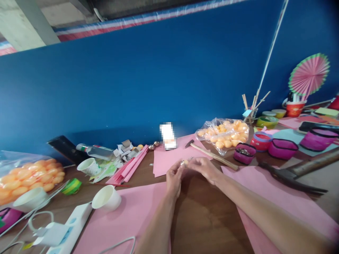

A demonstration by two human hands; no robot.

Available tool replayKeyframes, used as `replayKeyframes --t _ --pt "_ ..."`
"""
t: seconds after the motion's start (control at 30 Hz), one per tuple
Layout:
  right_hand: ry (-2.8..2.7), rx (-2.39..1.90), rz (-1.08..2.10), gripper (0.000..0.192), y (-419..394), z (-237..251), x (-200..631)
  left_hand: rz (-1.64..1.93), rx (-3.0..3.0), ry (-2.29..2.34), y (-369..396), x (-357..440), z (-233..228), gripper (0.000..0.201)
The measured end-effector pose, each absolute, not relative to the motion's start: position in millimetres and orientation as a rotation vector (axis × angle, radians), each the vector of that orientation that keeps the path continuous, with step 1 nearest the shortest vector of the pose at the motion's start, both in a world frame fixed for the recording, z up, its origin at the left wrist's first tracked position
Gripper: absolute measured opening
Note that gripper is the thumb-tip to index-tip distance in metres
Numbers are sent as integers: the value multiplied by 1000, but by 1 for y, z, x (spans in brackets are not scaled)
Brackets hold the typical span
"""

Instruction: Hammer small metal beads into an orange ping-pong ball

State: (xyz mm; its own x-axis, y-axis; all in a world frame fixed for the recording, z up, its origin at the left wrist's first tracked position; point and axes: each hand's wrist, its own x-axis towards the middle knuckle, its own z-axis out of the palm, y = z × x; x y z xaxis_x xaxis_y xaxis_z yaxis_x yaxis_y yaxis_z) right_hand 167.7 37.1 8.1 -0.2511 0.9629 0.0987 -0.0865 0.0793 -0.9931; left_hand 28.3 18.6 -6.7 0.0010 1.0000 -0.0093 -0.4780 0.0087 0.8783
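Both my hands meet above the middle of the brown table [203, 218]. My left hand [174, 179] pinches a small shiny piece [182, 163] between thumb and fingers; it is too small and blurred to name. Close against it, my right hand [205, 170] has its fingertips pressed together, with a silvery glint at their tips. Whether both hands grip one piece or two, I cannot make out. Behind them lies a pink paper sheet [169, 162], and a hammer with a wooden handle [215, 155] rests just beyond my right hand.
A bag of orange balls [227, 132] stands back right, near a purple fabric container [245, 154] with small metal bits. A larger hammer [299, 173] lies at right. On the left are a white cup [106, 198], a power strip [76, 225] and another orange ball bag [31, 176].
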Motion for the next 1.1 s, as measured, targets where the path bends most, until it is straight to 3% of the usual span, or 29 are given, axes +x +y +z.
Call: replayKeyframes --t 1.1 --pt "-1335 -996 1246 32 38 9 162 1390 809 861 18 28 -7 41"
